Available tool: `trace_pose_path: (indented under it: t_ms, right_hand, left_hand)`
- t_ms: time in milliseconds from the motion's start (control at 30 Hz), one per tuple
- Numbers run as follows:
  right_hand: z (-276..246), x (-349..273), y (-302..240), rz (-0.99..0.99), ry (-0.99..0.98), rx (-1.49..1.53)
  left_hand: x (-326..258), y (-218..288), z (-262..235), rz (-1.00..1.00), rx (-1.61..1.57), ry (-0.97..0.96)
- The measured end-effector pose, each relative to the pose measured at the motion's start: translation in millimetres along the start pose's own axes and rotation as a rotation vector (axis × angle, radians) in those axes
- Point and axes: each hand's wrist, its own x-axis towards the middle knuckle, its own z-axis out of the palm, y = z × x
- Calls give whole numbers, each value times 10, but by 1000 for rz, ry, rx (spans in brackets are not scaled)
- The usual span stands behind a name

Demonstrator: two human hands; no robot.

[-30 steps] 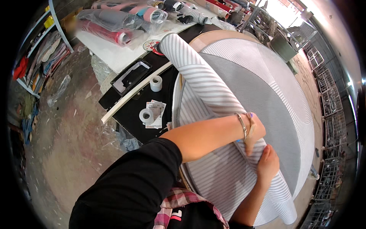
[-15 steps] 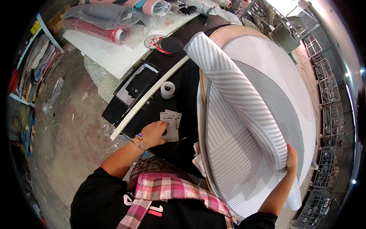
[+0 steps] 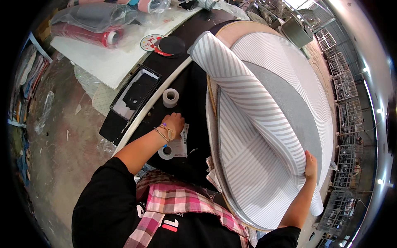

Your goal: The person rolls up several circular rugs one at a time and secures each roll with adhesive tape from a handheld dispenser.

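My left hand (image 3: 176, 123) is over the upper end of a white printed paper label (image 3: 181, 145) on the black tabletop. Its fingers are curled down, and whatever they pinch is hidden beneath them. Beside my left wrist lies a white roll of labels or tape (image 3: 166, 152); a second such roll (image 3: 170, 98) stands just beyond the hand. On the right, my right hand (image 3: 310, 165) grips the near end of the rolled-over part of a round grey-and-white striped rug (image 3: 252, 99). That rug rests on a stack of round rugs, its lower part spread flat.
A black open box (image 3: 138, 91) and a pale curved strip (image 3: 155, 97) lie beyond the left hand. Round patterned pieces (image 3: 170, 46) are farther off. Plastic-wrapped rolls (image 3: 89, 35) occupy a white board (image 3: 89, 62). Wire cages (image 3: 345, 93) line the right side.
My left hand has moved forward along the labels, uncovering the roll near my wrist. My right hand keeps its grip on the rug. The whole view has shifted slightly.
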Motion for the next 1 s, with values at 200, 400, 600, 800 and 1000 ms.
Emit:
trace_pose_path:
  t_ms: [200, 400, 600, 800, 1000]
  right_hand:
    - [9, -45, -111, 57, -2, -58]
    - [-18, 47, 131, 47, 1, 45]
    - [-20, 44, 86, 31, 23, -46]
    - [14, 0, -56, 65, 15, 4]
    - [8, 37, -26, 71, 19, -3]
  left_hand:
    - [16, -30, 28, -30, -87, -20]
    - [-73, -153, 329, 13, -99, 325]
    - [-179, -206, -20, 82, -107, 212]
    - [-286, -326, -87, 197, 7, 219]
    - [-388, -420, -134, 276, -74, 368]
